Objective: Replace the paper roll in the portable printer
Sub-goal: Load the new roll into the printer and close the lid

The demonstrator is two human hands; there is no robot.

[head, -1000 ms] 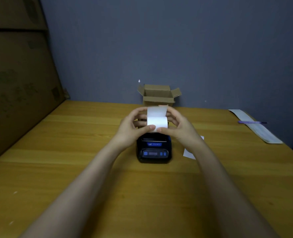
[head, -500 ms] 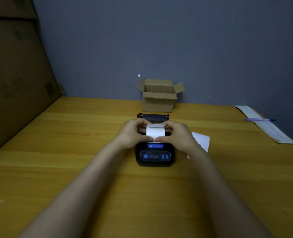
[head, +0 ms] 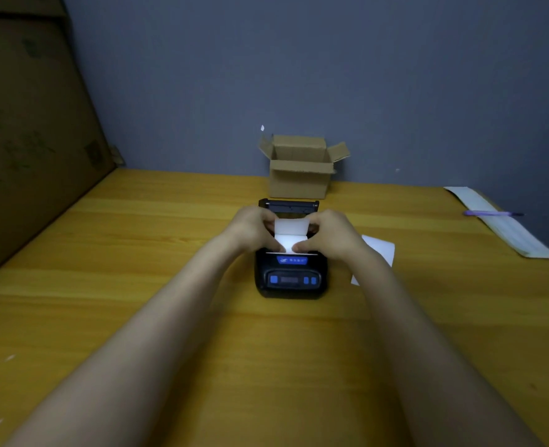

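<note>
A tall cardboard sheet (head: 31, 140) leans along the far left edge of the tabletop (head: 138, 285). Moving right, the left forearm reaches from the near left toward the middle, and the left hand (head: 254, 229) curls over the left end of the roll (head: 291, 235), thumb on the near side and fingers bent over the top. The roll is white and sits in the open bay of the printer (head: 291, 275), its long axis running left to right, with a loose flap of paper standing up from it toward the far side. The printer is black, set mid-tabletop with its blue-buttoned panel facing near and its lid (head: 288, 205) swung back on the far side; its long axis runs near to far. Behind it, against the wall, stands an open box (head: 300, 174), flaps spread. The right hand (head: 329, 235) mirrors the left, clamped on the right end of the roll with thumb and fingertips pinching near its near edge, wrist straight, forearm coming from the near right. Just right of the printer, a white sheet (head: 381, 250) lies flat, partly hidden by that forearm. At the far right, a long paper strip (head: 505, 229) lies along the edge with a purple pen (head: 492, 213) across it.
</note>
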